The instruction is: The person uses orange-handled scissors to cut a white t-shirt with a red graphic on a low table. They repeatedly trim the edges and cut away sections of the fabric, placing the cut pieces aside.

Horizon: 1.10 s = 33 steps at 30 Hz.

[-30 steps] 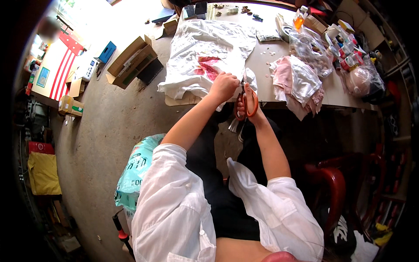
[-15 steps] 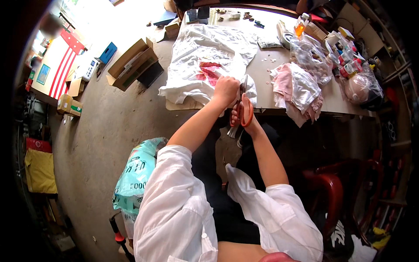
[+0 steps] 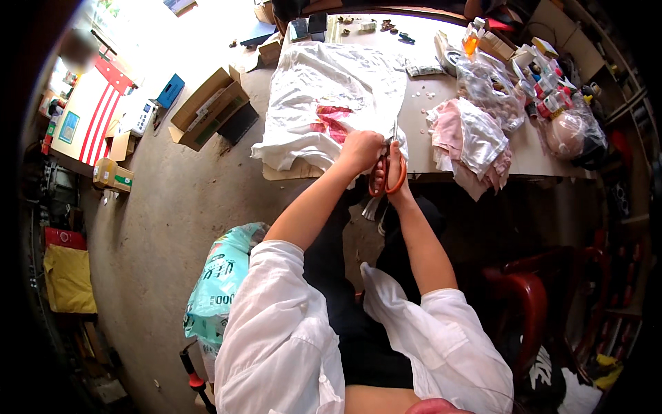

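Observation:
A white cloth garment (image 3: 296,83) with a red print lies spread over the near part of the table. My left hand (image 3: 361,150) is closed on its near edge, right of the print. Beside it, my right hand (image 3: 395,164) grips a pair of scissors (image 3: 403,181) by the orange-red handle loops. The scissor blades point away from me, against the cloth's near right side, and look almost together. My fingers hide the exact spot where the left hand pinches the fabric.
Right of the garment sits a pile of pink and white cloth pieces (image 3: 476,138). Behind it are clear plastic bags (image 3: 488,86) and bottles. A cardboard box (image 3: 210,107) stands to the left, a teal bag (image 3: 219,276) near my left side, a red-brown chair (image 3: 527,303) at right.
Both hands have shifted slightly right and nearer together. The scissor blades, a little apart before, have come closer together at the cloth. The garment's right part is pulled somewhat straighter.

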Tool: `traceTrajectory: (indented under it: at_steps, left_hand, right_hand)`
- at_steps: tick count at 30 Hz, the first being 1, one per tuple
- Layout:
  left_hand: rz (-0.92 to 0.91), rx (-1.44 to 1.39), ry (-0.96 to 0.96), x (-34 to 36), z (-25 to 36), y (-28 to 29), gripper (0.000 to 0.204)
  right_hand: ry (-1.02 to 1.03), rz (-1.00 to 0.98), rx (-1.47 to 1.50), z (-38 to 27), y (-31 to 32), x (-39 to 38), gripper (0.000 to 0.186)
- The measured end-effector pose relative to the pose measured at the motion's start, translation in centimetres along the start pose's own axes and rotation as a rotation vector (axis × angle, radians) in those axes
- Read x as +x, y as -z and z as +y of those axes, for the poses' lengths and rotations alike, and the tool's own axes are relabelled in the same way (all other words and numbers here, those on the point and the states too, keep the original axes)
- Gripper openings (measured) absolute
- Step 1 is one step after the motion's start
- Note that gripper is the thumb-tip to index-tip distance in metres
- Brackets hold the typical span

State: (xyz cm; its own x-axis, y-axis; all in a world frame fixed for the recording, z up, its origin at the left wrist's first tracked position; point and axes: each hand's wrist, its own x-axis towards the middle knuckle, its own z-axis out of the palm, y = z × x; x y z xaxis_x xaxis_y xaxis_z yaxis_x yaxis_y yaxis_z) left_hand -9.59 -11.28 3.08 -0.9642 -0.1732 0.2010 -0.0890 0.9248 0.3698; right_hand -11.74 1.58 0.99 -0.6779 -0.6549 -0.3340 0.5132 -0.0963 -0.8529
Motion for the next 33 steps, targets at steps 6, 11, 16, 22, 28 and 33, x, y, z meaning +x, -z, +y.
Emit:
traceTrajectory:
  at_steps: [6, 11, 16, 22, 28, 33]
  left_hand:
    - [0.087, 0.131, -0.129, -0.1, 0.7, 0.7, 0.022]
    - [-0.1, -0.081, -0.275, 0.9, -1.4, -0.8, 0.025]
    - [-0.207, 0.019, -0.268, 1.8, -1.6, -2.8, 0.028]
    - [-0.271, 0.172, -0.12, 2.0, 0.8, -2.0, 0.024]
    - [-0.315, 0.192, -0.012, 1.9, 0.6, -1.0, 0.023]
    - [-0.244, 0.113, -0.025, 1.4, -0.2, -1.8, 0.027]
  right_hand:
    - [-0.089, -0.148, 0.191, -0.3, -0.3, -1.5, 0.062]
    - [-0.152, -0.179, 0.345, 1.2, 1.4, -1.2, 0.059]
    - [-0.157, 0.002, 0.383, 2.0, 1.3, -1.1, 0.056]
    - [-0.035, 0.113, 0.175, 1.7, 0.4, -1.3, 0.052]
    - [-0.138, 0.065, 0.134, 1.3, 0.8, -1.4, 0.046]
    - [-0.12, 0.063, 0.151, 0.8, 0.4, -1.7, 0.046]
